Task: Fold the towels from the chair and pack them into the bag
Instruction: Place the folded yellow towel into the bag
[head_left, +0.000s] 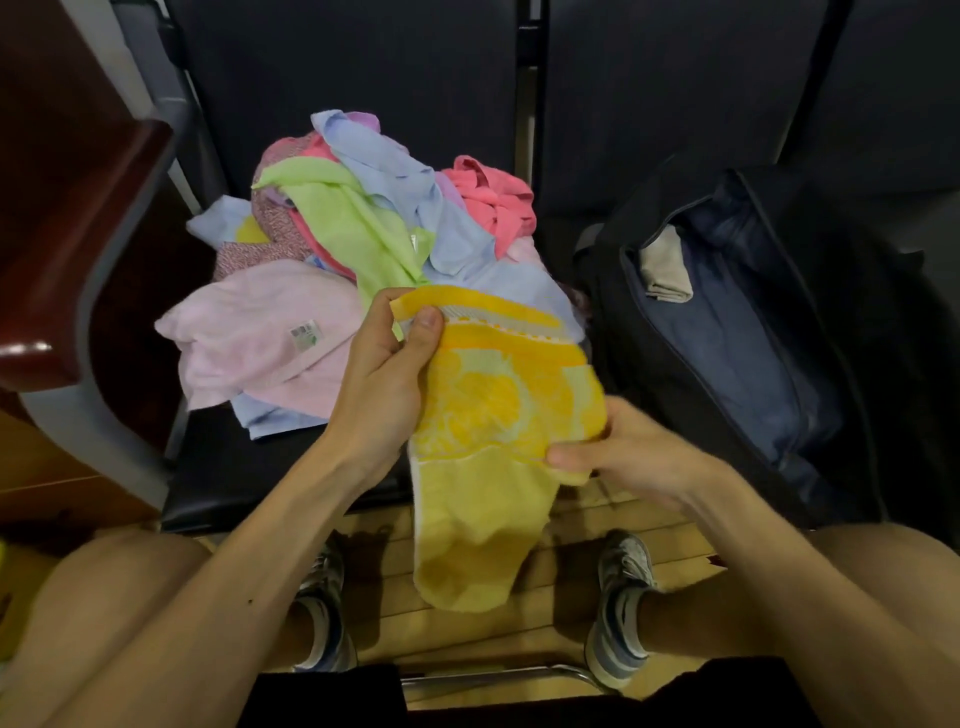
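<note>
- The yellow towel (498, 395), patterned in paler yellow, is held between both hands, its lower end hanging below them.
- Its upper edge is pinched by the left hand (384, 374).
- Its right edge is gripped by the right hand (623, 457).

1. A small white rectangular sticker label (304, 332) lies on the pale pink terry towel (249, 338), at the front of the heap on the dark padded chair seat (234, 467). It carries a black barcode, with a green mark at its lower right corner.
2. Any digits or print beside the bars are too small and blurred to read.
3. No other text, brand, number or sign is legible.
</note>
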